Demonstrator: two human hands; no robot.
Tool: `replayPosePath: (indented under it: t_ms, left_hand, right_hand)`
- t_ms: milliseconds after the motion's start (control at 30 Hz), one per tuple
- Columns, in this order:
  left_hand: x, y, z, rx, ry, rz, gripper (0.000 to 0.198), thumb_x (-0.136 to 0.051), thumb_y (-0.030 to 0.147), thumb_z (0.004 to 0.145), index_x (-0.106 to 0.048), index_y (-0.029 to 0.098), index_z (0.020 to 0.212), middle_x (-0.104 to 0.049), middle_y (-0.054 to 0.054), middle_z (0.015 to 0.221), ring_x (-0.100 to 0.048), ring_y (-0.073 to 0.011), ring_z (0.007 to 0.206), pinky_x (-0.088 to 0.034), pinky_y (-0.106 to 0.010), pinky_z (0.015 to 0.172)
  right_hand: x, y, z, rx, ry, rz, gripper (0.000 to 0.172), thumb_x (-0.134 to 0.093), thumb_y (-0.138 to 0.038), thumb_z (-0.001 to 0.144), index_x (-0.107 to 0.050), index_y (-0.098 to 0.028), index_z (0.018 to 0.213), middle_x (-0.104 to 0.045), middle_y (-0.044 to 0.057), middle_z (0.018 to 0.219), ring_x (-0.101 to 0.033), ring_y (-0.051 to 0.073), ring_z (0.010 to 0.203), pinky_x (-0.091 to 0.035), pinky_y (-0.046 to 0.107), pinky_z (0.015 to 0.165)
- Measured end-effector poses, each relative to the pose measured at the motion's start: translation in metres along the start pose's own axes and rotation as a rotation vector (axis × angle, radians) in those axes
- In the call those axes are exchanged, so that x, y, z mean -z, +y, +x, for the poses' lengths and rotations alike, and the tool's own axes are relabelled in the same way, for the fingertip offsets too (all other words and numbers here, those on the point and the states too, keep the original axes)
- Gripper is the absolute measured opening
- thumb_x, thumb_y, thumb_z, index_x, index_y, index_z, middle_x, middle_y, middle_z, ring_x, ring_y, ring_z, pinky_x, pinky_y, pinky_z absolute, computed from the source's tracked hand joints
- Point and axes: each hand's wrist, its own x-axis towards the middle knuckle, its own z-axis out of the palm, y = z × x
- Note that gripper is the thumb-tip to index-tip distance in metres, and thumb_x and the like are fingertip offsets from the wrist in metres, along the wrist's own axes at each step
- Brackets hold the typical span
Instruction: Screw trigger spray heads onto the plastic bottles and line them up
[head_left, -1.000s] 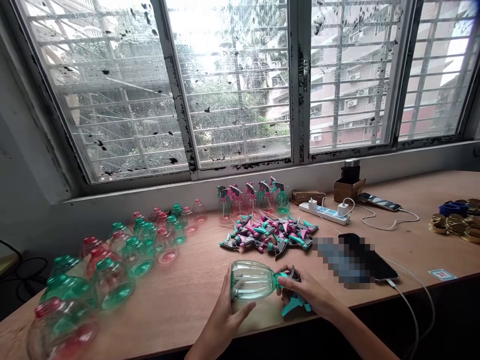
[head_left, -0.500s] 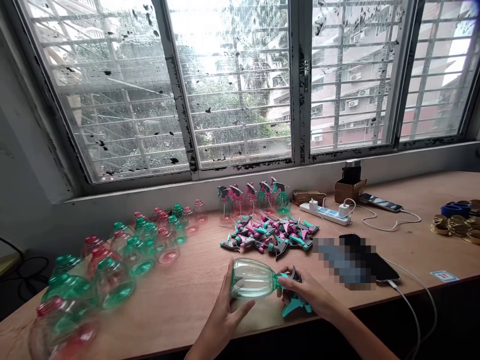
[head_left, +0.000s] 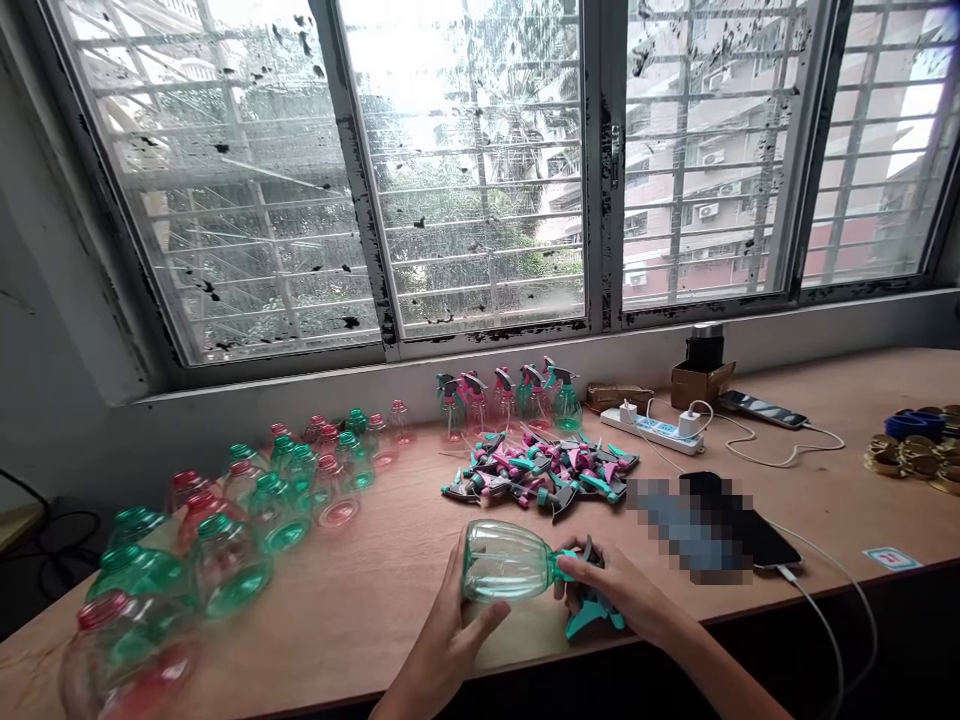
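A clear green plastic bottle [head_left: 504, 560] lies on its side near the front edge of the wooden table [head_left: 390, 560]. My left hand [head_left: 450, 630] wraps around its body from below. My right hand [head_left: 622, 588] is closed on the teal and black spray trigger head [head_left: 589, 605] at the bottle's neck. Just behind lies a heap of loose pink and teal trigger heads [head_left: 544, 470]. Several finished spray bottles [head_left: 510, 398] stand upright by the window sill.
Many empty green and pink bottles [head_left: 247, 505] crowd the table's left side. A white power strip [head_left: 652, 428] with cables, a dark phone [head_left: 739, 520], another phone [head_left: 761, 408], a small cardboard box [head_left: 697, 378] and gold lids [head_left: 911, 455] sit on the right.
The bottle and both hands have barely shifted; the view has tilted slightly. My right hand has stayed on the trigger head.
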Motion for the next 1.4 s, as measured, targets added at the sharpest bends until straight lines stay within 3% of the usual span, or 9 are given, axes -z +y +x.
replayPosePath:
  t_ms: [133,333,467,567,767,1033,1167,1300,1400]
  left_hand:
    - [0.0,-0.001,0.001,-0.013,0.021,0.015,0.077,-0.065,0.043,0.095,-0.025,0.028,0.159,-0.033,-0.009,0.164,-0.027,-0.0332,0.152,-0.02,-0.047,0.125]
    - [-0.001,-0.003,0.001,0.017,-0.009,-0.036,0.094,-0.068,0.044,0.093,-0.002,0.037,0.161,-0.035,-0.008,0.163,-0.039,-0.0343,0.146,-0.029,-0.048,0.122]
    - [-0.002,-0.005,0.0,0.024,0.001,0.007,0.1,-0.069,0.046,0.091,0.001,0.033,0.161,-0.032,-0.01,0.164,-0.031,-0.0344,0.15,-0.019,-0.052,0.125]
    - [-0.003,-0.001,0.0,0.033,0.002,-0.004,0.1,-0.068,0.049,0.091,-0.001,0.028,0.162,-0.028,-0.012,0.166,-0.023,-0.0352,0.153,-0.014,-0.053,0.126]
    - [-0.003,0.002,0.003,0.024,-0.002,-0.047,0.091,-0.066,0.049,0.093,-0.011,0.026,0.162,-0.03,-0.012,0.166,-0.027,-0.0352,0.152,-0.02,-0.05,0.125]
    - [-0.001,-0.013,0.001,0.001,-0.017,0.027,0.099,-0.068,0.047,0.092,0.001,0.031,0.162,-0.033,-0.01,0.164,-0.029,-0.0336,0.151,-0.015,-0.049,0.126]
    - [-0.002,-0.015,0.0,0.063,0.04,0.025,0.109,-0.068,0.052,0.09,0.01,0.025,0.161,-0.017,-0.013,0.169,-0.016,-0.0361,0.154,-0.008,-0.053,0.126]
    - [-0.003,-0.012,0.001,0.043,-0.01,-0.027,0.096,-0.066,0.051,0.093,-0.004,0.024,0.162,-0.036,-0.015,0.162,-0.034,-0.0359,0.148,-0.02,-0.051,0.124]
    - [-0.003,-0.01,0.002,0.005,0.014,0.034,0.093,-0.069,0.047,0.092,-0.01,0.028,0.161,-0.036,-0.012,0.161,-0.033,-0.0352,0.149,-0.019,-0.049,0.125]
  right_hand:
    - [0.001,0.002,0.001,0.011,-0.01,0.011,0.042,-0.079,-0.054,0.078,-0.06,-0.019,0.089,-0.076,0.003,0.07,-0.064,0.016,0.053,-0.047,0.026,0.054]
    - [-0.001,-0.001,0.001,0.01,-0.006,0.001,0.043,-0.079,-0.056,0.077,-0.062,-0.018,0.088,-0.075,0.003,0.07,-0.064,0.016,0.052,-0.047,0.026,0.054]
    - [-0.001,-0.001,0.001,0.018,-0.012,-0.018,0.042,-0.079,-0.056,0.077,-0.064,-0.017,0.085,-0.075,0.004,0.07,-0.064,0.016,0.052,-0.048,0.027,0.054]
    - [-0.001,-0.001,0.0,0.017,-0.018,-0.018,0.042,-0.079,-0.056,0.077,-0.065,-0.016,0.084,-0.075,0.004,0.069,-0.065,0.016,0.052,-0.048,0.026,0.054]
    - [0.001,0.002,0.002,0.02,-0.01,-0.009,0.042,-0.078,-0.056,0.078,-0.063,-0.017,0.086,-0.076,0.003,0.069,-0.065,0.016,0.052,-0.048,0.025,0.053]
    - [0.0,0.001,0.001,0.02,-0.015,0.011,0.041,-0.079,-0.053,0.079,-0.061,-0.018,0.086,-0.076,0.003,0.068,-0.065,0.015,0.051,-0.047,0.025,0.052]
    - [0.0,0.001,0.001,0.018,-0.02,0.002,0.042,-0.079,-0.054,0.077,-0.061,-0.017,0.085,-0.076,0.003,0.069,-0.064,0.015,0.052,-0.047,0.025,0.053]
    - [-0.001,0.0,0.0,0.018,-0.017,0.0,0.042,-0.079,-0.054,0.077,-0.061,-0.017,0.084,-0.076,0.003,0.07,-0.064,0.014,0.051,-0.047,0.025,0.053]
    - [-0.002,-0.002,-0.001,0.012,0.001,-0.001,0.043,-0.08,-0.055,0.076,-0.059,-0.018,0.082,-0.076,0.003,0.069,-0.064,0.015,0.051,-0.047,0.025,0.052]
